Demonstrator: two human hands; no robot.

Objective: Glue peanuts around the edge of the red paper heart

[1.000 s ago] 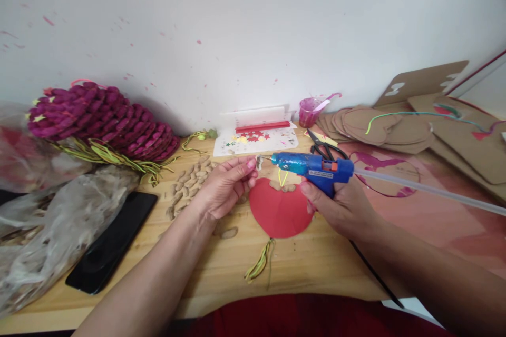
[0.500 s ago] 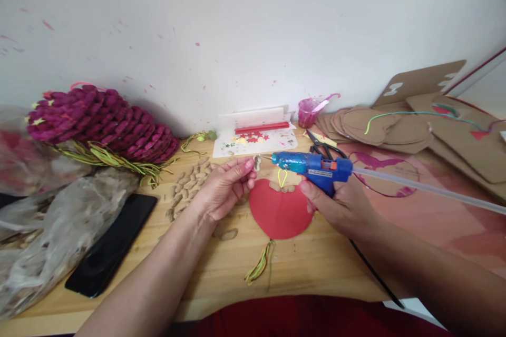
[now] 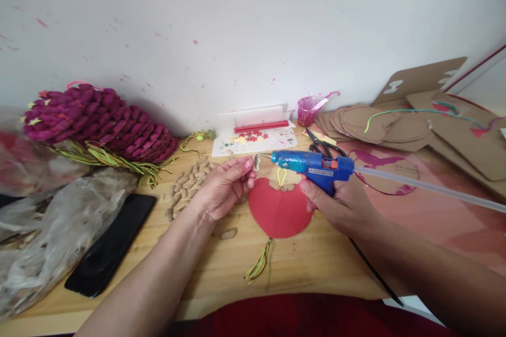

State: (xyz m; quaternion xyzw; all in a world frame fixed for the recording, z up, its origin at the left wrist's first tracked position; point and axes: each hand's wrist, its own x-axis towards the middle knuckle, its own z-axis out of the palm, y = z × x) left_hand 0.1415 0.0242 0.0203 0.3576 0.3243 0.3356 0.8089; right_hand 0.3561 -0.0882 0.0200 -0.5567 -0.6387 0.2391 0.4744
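At the far left lie crumpled plastic bags (image 3: 59,231) and a dark phone (image 3: 110,245), with magenta shell-covered pieces (image 3: 98,121) stacked behind them against the wall. Next comes the loose pile of shells (image 3: 190,181) on the wooden table (image 3: 316,268).

My left hand (image 3: 221,189) pinches one peanut shell (image 3: 258,162) between thumb and fingertips, raised just above the top of the red heart (image 3: 279,210), which lies flat between my hands. My right hand (image 3: 343,208) is clenched around the handle of the blue glue gun (image 3: 316,168), whose nozzle meets the shell.

I judge the work barely begun: only a few shells sit along the heart's upper edge beside a yellow loop, and the rest of its red face is bare.

Further right are scissors (image 3: 320,142) and brown cardboard cutouts (image 3: 379,126).

I cannot see glue on the shell, nor whether my finger presses the trigger. The glue stick (image 3: 427,189) runs out of frame, and my right hand hides the heart's right edge.
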